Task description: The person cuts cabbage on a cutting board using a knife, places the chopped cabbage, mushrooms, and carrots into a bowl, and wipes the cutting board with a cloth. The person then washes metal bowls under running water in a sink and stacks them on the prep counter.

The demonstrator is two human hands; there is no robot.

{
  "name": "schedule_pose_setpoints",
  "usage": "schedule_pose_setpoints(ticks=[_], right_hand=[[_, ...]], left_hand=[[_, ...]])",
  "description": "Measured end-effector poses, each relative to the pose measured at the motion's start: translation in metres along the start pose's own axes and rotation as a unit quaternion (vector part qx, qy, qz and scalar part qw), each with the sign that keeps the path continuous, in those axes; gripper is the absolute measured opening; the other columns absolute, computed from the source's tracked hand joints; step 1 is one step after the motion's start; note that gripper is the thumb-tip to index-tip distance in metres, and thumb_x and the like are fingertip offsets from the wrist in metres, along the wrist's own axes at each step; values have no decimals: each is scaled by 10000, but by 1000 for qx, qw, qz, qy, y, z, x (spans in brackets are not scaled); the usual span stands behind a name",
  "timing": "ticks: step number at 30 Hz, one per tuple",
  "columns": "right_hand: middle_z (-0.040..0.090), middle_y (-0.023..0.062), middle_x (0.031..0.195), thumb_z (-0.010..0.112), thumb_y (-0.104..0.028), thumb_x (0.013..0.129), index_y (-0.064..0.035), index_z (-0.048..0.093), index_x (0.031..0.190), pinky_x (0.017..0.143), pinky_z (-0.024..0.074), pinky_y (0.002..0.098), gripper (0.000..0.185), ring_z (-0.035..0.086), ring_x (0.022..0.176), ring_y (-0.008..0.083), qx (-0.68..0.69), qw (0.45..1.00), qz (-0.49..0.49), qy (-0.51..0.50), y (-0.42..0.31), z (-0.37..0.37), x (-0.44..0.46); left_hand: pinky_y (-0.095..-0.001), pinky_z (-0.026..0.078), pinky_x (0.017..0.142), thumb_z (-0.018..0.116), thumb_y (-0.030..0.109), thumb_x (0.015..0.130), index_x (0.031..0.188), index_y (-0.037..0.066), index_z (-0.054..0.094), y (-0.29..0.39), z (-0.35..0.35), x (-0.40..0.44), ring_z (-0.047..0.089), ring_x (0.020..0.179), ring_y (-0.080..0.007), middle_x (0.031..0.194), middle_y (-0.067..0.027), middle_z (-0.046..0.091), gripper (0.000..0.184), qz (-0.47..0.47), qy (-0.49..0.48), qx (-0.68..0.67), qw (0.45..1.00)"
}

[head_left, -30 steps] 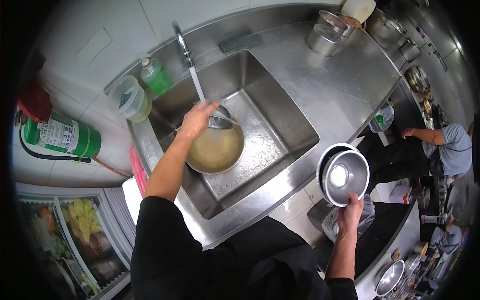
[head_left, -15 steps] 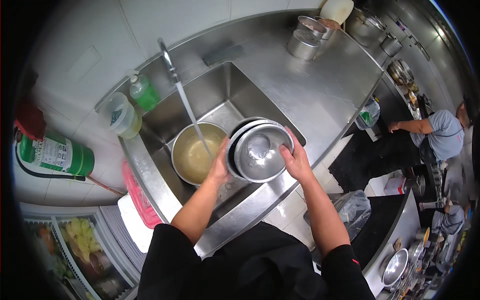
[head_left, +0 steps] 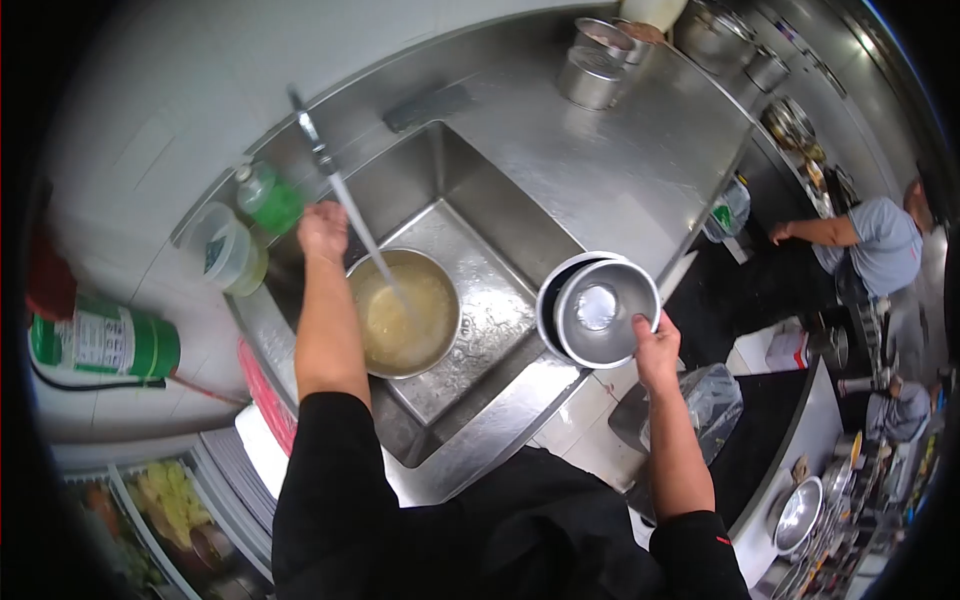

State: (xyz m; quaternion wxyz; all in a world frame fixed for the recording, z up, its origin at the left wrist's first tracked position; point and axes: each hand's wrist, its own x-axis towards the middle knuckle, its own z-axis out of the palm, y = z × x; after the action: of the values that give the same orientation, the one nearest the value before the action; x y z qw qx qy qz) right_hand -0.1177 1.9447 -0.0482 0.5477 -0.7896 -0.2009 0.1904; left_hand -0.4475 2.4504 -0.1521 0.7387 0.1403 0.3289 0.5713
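My right hand (head_left: 656, 350) grips the rim of two nested metal bowls (head_left: 612, 325), thumb on the inside, holding them tilted over the right edge of the sink. Stretched forward, my left hand (head_left: 323, 230) is blurred beside the green soap bottle (head_left: 270, 200), close to the running tap (head_left: 314, 140); how its fingers are set is unclear. Water falls from the tap into a round metal pot (head_left: 405, 335) of cloudy yellowish liquid, which stands in the sink (head_left: 490, 255).
A clear plastic tub (head_left: 230, 250) stands left of the soap bottle. Metal cans (head_left: 590, 78) stand at the far end of the steel counter (head_left: 600, 160). On the left are a green fire extinguisher (head_left: 120, 340) and a cooler with vegetables (head_left: 170, 500). Another person (head_left: 870, 245) works at the right.
My left hand has left the bowls and moved forward and left toward the tap. My right hand has carried the bowls to the right, out over the sink's edge.
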Motion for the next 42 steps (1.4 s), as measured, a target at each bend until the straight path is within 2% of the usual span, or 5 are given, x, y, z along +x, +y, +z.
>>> schedule_pose_setpoints(ticks=[11, 16, 28, 34, 42], right_hand=[[685, 129, 971, 611, -136, 884, 28, 629, 1153, 768, 507, 332, 316, 632, 869, 188, -14, 944, 182, 275, 122, -183, -108], [678, 116, 940, 583, -97, 868, 12, 643, 1157, 661, 502, 325, 315, 619, 776, 169, 127, 886, 262, 361, 158, -232, -216], [662, 118, 984, 552, -15, 851, 45, 604, 1171, 734, 526, 317, 330, 637, 844, 195, 282, 714, 217, 603, 231, -349, -596], [640, 120, 901, 536, -43, 833, 8, 584, 1113, 601, 557, 360, 288, 660, 767, 237, 300, 569, 250, 724, 261, -368, -764], [615, 157, 1039, 515, -44, 847, -24, 503, 1203, 711, 603, 518, 357, 673, 860, 316, 367, 388, 175, 827, 315, -418, -876]], left_hand=[[-418, 226, 1178, 536, 420, 961, 1465, 7, 362, 4, 53, 48, 314, 1414, -370, 1518, -221, 346, 675, 244, -153, 763, 578], [-219, 466, 636, 604, 259, 971, 1211, 55, 574, -131, 128, -187, 596, 771, -78, 948, -8, 631, 317, -1, -380, 489, 785], [-362, 546, 793, 620, 406, 937, 1475, 2, 295, -469, 179, -793, 658, 970, -245, 1217, -167, 597, 747, -311, -728, 478, 381], [-386, 570, 691, 556, 651, 882, 1451, 16, 288, -545, 204, -954, 657, 909, -312, 1347, -247, 461, 893, -435, -591, 541, 411], [-324, 491, 450, 542, 151, 852, 1149, 13, 573, -638, 195, -952, 644, 646, -221, 858, -111, 657, 329, -291, -620, 547, 482]])
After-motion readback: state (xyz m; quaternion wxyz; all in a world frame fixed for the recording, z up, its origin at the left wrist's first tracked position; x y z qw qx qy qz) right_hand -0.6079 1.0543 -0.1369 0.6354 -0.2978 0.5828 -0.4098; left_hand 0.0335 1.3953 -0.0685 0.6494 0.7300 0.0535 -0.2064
